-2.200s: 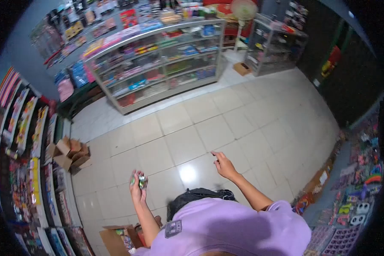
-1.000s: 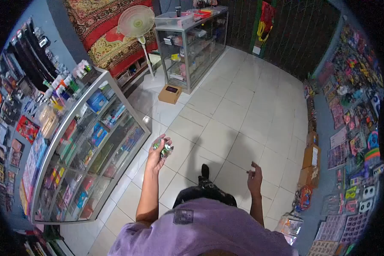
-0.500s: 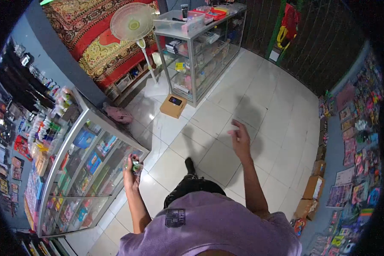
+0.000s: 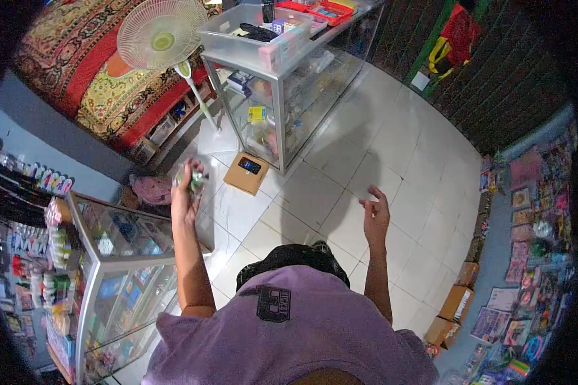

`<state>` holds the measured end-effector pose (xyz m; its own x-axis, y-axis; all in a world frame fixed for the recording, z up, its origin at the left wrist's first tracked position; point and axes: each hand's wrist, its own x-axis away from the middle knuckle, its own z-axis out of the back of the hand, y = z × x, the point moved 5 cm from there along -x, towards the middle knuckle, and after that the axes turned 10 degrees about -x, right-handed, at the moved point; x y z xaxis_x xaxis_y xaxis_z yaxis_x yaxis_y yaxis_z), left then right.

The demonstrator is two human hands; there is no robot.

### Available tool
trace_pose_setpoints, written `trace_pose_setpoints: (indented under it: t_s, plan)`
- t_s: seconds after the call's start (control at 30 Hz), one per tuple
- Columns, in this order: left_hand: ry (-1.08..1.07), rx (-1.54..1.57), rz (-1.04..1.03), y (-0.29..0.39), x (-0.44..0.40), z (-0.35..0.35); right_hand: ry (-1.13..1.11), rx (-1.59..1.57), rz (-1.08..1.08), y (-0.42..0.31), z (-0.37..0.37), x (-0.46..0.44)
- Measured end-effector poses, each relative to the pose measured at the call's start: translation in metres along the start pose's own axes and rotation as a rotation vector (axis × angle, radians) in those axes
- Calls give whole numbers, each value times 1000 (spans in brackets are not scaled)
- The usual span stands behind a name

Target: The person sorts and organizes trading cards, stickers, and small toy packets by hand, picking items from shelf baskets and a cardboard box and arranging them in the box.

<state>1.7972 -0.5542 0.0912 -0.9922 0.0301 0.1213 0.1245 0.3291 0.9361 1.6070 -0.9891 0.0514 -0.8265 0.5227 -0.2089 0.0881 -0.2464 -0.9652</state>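
Observation:
My left hand (image 4: 184,196) is raised at the left, its fingers closed around a small clear plastic packet (image 4: 198,181) with green and dark bits inside. What those bits are is too small to tell. Out to the right over the tiled floor, my right hand (image 4: 376,215) holds nothing, with its fingers loosely bent and apart. Beyond my left hand a brown cardboard box (image 4: 239,184) lies on the floor with a dark phone (image 4: 250,165) on top. Neither of these is touched by a hand.
A glass display case (image 4: 278,102) stands ahead, bearing a clear plastic bin (image 4: 231,48). Beside it is a white standing fan (image 4: 161,42). Another glass case (image 4: 96,256) is close on my left. Cardboard boxes (image 4: 455,301) line the right wall below hanging goods. A pink bag (image 4: 153,190) sits near the pillar.
I have moved forward, so the front display case, fan and cardboard box appear nearer. My left hand has risen with the packet still in it. My right hand stays empty.

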Motion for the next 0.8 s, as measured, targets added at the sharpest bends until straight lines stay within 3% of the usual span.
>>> trace_pose_setpoints:
  t_s: [0.13,0.37,0.57,0.7,0.8]
  plan:
    - [-24,87,-46,15,-87,-60,58,-37,-103,48,-13,-78]
    - [68,152,-139,18,-205,-111,-130,-13,-42,61,-65,-277]
    - [104,148,-313,63,-277,-150,-252,156,355,-26,-123,-475]
    - [125,165,-348,87,-316,-177,-373,-77,653,-109,-192,-545]
    - [156,150,-354,107,-345,-202,-607,16,792,-141,-253,-570]
